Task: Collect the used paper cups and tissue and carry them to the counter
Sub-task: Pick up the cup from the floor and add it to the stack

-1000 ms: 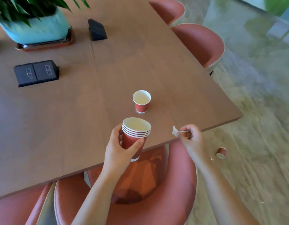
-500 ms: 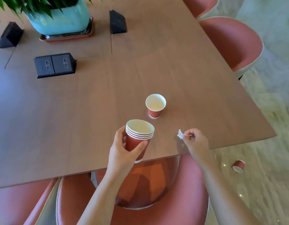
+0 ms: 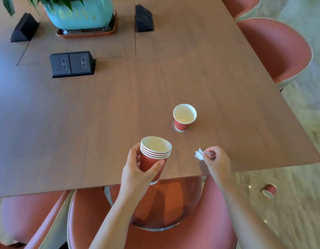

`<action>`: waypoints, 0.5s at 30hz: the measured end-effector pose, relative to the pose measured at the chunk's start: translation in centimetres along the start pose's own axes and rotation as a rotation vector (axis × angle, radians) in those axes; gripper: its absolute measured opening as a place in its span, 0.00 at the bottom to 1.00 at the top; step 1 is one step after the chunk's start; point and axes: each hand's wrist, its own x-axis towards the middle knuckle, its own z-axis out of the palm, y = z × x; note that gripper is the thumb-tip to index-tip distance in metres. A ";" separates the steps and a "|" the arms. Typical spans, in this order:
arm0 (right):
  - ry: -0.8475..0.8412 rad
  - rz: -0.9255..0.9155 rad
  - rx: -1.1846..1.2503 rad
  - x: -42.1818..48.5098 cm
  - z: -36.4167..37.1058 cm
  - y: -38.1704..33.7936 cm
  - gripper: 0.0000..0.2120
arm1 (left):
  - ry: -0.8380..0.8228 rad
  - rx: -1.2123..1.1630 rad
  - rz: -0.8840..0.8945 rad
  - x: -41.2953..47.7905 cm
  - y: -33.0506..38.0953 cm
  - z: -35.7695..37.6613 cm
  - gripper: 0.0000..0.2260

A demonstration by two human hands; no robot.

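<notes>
Left grip (image 3: 137,169) clasps the cup stack (image 3: 153,155); right grip (image 3: 216,159) pinches tissue (image 3: 199,154) beside it.

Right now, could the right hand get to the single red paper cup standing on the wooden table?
Probably yes. The single red paper cup stands upright with bare wooden table between it and the right hand. But that hand already pinches a crumpled white tissue, so its grip would be awkward.

Wooden table (image 3: 119,108) bears one cup (image 3: 184,117), socket box (image 3: 72,64), planter tray (image 3: 85,33).
</notes>
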 end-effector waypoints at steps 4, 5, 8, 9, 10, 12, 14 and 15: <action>-0.008 -0.008 -0.002 0.4 0.4 -0.2 0.06 | 0.012 -0.008 -0.013 -0.1 -0.2 -0.5 0.28; -0.006 -0.012 0.009 0.6 0.6 -0.4 0.08 | 0.015 -0.007 -0.019 -0.1 -0.2 -0.6 0.28; 0.010 -0.063 0.034 1.2 0.9 -1.5 0.15 | 0.032 -0.011 -0.033 -0.2 -0.4 -0.9 0.29; 0.018 -0.093 0.041 1.6 1.1 -2.1 0.18 | 0.038 -0.011 -0.035 -0.2 -0.4 -1.0 0.29; 0.024 -0.122 0.050 2.0 1.2 -2.7 0.20 | 0.042 -0.013 -0.039 -0.2 -0.5 -1.1 0.29; 0.027 -0.164 0.074 2.7 1.6 -4.0 0.25 | 0.049 -0.019 -0.048 -0.2 -0.7 -1.2 0.29; 0.021 -0.189 0.094 3.3 2.1 -5.1 0.28 | 0.055 -0.027 -0.057 -0.2 -0.8 -1.3 0.29; 0.018 -0.197 0.109 3.5 2.4 -5.6 0.30 | 0.058 -0.033 -0.061 -0.3 -0.8 -1.4 0.28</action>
